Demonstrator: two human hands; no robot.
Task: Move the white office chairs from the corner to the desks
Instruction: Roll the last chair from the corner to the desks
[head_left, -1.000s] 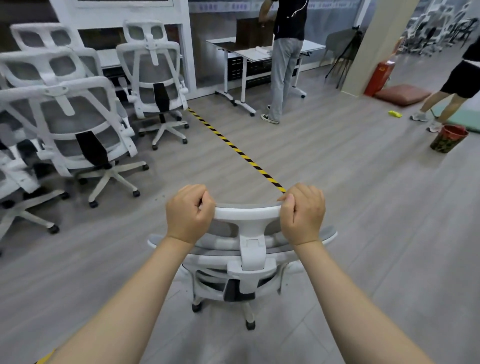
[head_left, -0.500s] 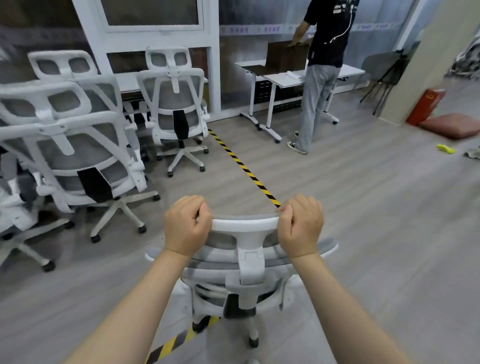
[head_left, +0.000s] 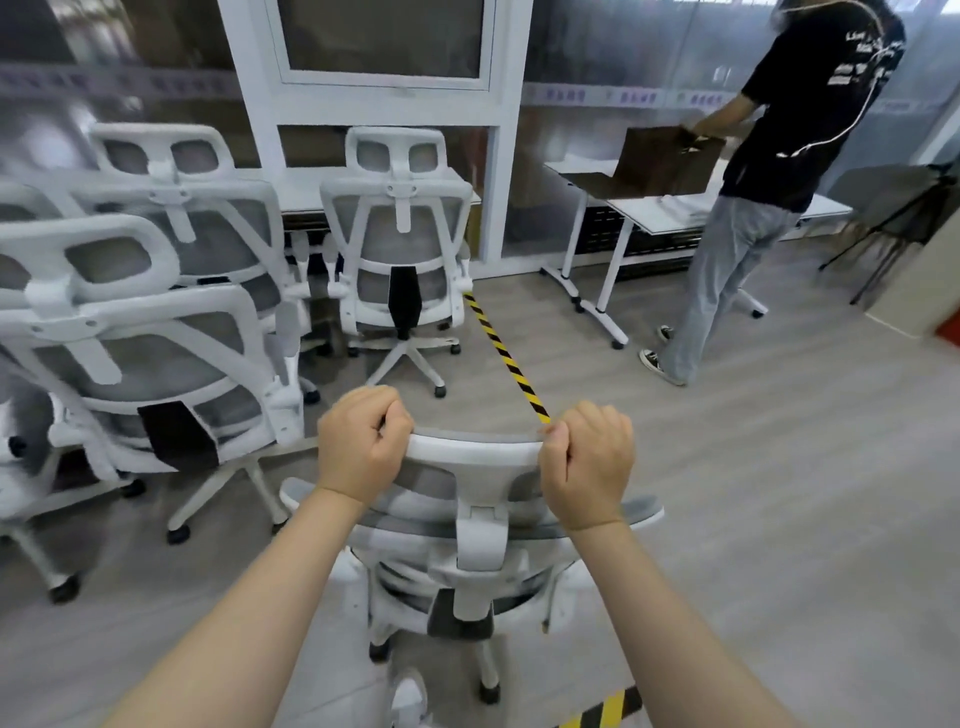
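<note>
A white office chair (head_left: 480, 551) with grey mesh stands right in front of me, its back toward me. My left hand (head_left: 363, 444) grips the left end of its headrest bar and my right hand (head_left: 589, 457) grips the right end. Several more white chairs are parked on the left; the nearest one (head_left: 156, 364) is just left of my chair, and another (head_left: 400, 249) stands ahead by the glass wall. White desks (head_left: 634, 213) stand ahead on the right.
A person in a black shirt (head_left: 769, 182) stands at the desks handling a brown box (head_left: 665, 161). Yellow-black tape (head_left: 506, 358) runs across the grey floor from the wall toward my chair. A tripod (head_left: 893, 228) and a pillar stand at far right.
The view has moved forward toward the glass wall and desks with the chair rolling along. Both hands keep the same grip on the headrest. A floor tape stripe now lies under the chair.
</note>
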